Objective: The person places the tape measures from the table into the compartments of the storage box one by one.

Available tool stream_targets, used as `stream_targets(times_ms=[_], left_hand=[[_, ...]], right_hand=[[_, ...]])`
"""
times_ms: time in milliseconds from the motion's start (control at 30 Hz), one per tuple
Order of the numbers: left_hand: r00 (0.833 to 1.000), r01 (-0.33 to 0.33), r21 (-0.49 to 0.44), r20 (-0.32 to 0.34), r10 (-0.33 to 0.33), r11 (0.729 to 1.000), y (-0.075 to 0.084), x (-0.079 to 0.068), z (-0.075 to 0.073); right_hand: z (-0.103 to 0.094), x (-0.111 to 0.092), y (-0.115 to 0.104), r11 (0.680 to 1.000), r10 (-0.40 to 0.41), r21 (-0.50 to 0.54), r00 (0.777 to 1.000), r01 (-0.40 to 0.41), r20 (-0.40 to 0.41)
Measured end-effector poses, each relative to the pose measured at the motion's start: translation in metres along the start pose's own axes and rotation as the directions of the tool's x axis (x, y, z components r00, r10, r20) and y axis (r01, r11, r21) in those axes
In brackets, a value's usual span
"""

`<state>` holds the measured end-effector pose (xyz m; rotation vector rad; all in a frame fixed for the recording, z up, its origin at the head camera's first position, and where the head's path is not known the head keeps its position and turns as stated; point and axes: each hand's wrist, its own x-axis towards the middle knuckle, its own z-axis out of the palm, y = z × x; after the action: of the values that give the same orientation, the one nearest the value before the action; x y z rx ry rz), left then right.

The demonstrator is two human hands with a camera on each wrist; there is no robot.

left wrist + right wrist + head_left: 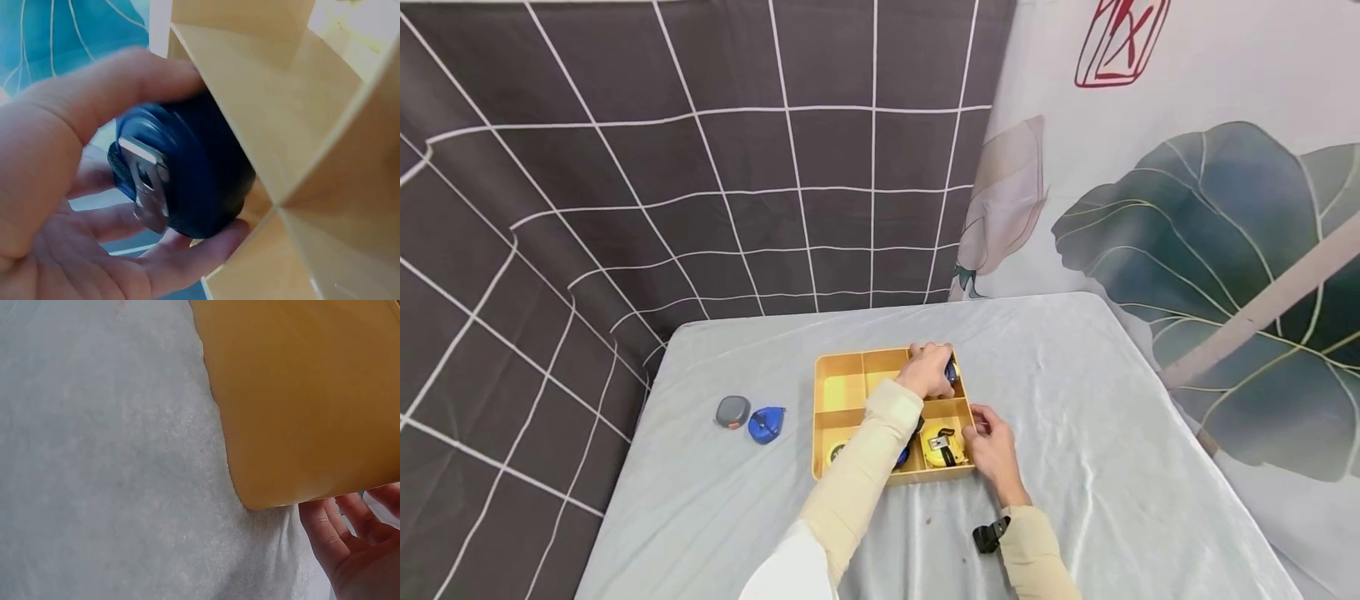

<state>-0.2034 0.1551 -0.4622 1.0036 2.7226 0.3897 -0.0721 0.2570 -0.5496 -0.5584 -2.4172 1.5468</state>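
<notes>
At the far right compartment of a yellow divided box (838, 360), my left hand (928, 371) grips a dark blue tape measure (187, 169) with a metal belt clip. In the left wrist view its thumb and fingers wrap the case beside the dividers. My right hand (992, 450) rests its fingers against the box's outer right wall, also seen in the right wrist view (356, 550). A yellow tape measure (942, 447) lies in the near right compartment. My left forearm partly hides a blue item (902, 457) in the near middle compartment and a yellow item (837, 452) at near left.
Left of the box, a grey tape measure (733, 412) and a blue tape measure (767, 424) lie on the light cloth-covered table (1112, 467). Behind the table hang a dark grid-patterned curtain (737, 158) and a leaf-printed curtain (1210, 208).
</notes>
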Motion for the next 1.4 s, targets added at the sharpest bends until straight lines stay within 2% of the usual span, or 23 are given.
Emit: stream_targets(times_ms=[133,233,400,600,767,1133,1400], left_hand=[[0.998,0.04,-0.013,0.045,-0.039,0.999,0.0,0.002,0.002],[0.993,0.096,-0.05,0.074,-0.092,0.994,0.001,0.005,0.006],[0.986,0.159,-0.095,0.072,-0.153,0.983,0.004,0.009,0.012],[0.988,0.145,-0.067,0.069,-0.14,0.987,0.007,0.007,0.016],[0.983,0.165,-0.07,0.095,-0.158,0.984,0.008,0.004,0.019],[0.977,0.18,0.021,0.109,-0.181,0.983,0.009,0.003,0.022],[0.981,0.157,-0.008,0.12,-0.155,0.988,0.011,0.003,0.024]], right_hand=[[0.002,0.0,0.0,1.0,0.012,-0.002,1.0,-0.012,0.002],[0.002,0.0,0.002,1.0,0.023,0.0,1.0,-0.023,0.001],[0.001,0.0,0.003,1.0,0.017,0.013,1.0,-0.017,-0.008],[-0.001,0.001,0.003,1.0,0.009,0.027,1.0,-0.009,-0.011],[-0.001,-0.001,0.003,1.0,0.01,0.006,1.0,-0.01,0.003],[0.0,-0.001,0.006,0.999,0.005,0.044,1.0,-0.005,-0.004],[0.0,-0.001,0.007,1.0,0.006,0.028,1.0,-0.006,-0.012]])
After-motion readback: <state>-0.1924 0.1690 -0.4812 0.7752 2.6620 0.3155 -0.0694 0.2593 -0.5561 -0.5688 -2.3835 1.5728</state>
